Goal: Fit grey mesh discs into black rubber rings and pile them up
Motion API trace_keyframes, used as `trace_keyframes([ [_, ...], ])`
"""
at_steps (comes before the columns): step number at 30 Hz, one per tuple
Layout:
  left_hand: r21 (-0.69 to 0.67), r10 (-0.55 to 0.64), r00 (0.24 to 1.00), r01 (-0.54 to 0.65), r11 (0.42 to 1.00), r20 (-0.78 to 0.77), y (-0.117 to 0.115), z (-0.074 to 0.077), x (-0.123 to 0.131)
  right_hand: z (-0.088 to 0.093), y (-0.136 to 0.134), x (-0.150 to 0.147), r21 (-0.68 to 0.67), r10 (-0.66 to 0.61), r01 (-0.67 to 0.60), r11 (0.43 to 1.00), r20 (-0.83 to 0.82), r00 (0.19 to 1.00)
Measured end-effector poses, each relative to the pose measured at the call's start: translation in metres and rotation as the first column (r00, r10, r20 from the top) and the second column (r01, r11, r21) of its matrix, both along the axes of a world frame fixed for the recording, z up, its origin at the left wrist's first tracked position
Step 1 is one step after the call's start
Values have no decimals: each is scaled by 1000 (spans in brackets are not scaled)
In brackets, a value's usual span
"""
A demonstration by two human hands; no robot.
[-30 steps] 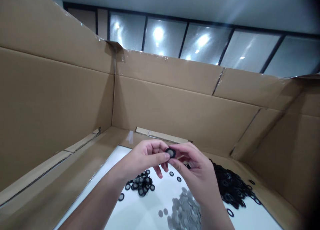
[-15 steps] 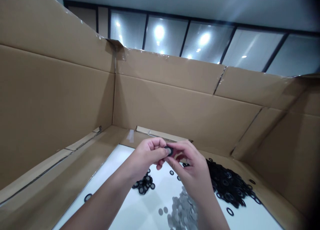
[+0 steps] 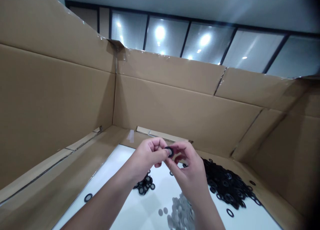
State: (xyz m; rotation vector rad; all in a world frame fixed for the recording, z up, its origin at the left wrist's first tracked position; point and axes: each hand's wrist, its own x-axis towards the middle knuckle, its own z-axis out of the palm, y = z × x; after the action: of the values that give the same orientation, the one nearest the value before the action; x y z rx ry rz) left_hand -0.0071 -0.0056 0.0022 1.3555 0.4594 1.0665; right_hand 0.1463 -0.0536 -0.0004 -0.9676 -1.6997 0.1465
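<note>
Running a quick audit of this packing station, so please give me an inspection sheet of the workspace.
Surface: white panel lying inside a cardboard box.
Job's things: black ring held up between both hands; small heap of black rings; large heap of black rings; grey discs.
Clutter: stray black ring on the panel's left side.
Hands: left hand and right hand both pinch the ring.
Cables: nothing seen.
Surroundings: cardboard walls; glazed panels beyond.
</note>
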Motion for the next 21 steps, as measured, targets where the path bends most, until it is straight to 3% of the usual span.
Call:
trace_keyframes([
  [4,143,135,985,-119,983,-107,-3,5,-8,3,1,12,-146,156,-168,975,-91,984],
  [8,198,112,985,-84,977,-131,-8,10,-15,3,5,16,-213,188,-269,939,-335,923],
  [12,208,80,990,-55,977,-117,-10,13,-18,5,6,13,-196,225,-328,924,-412,883],
  [17,216,84,991,-60,974,-102,-11,16,-19,8,3,10,-157,237,-328,931,-423,875],
  [21,283,194,977,-163,945,-85,-12,15,-18,5,3,9,-70,183,-223,972,-364,913],
])
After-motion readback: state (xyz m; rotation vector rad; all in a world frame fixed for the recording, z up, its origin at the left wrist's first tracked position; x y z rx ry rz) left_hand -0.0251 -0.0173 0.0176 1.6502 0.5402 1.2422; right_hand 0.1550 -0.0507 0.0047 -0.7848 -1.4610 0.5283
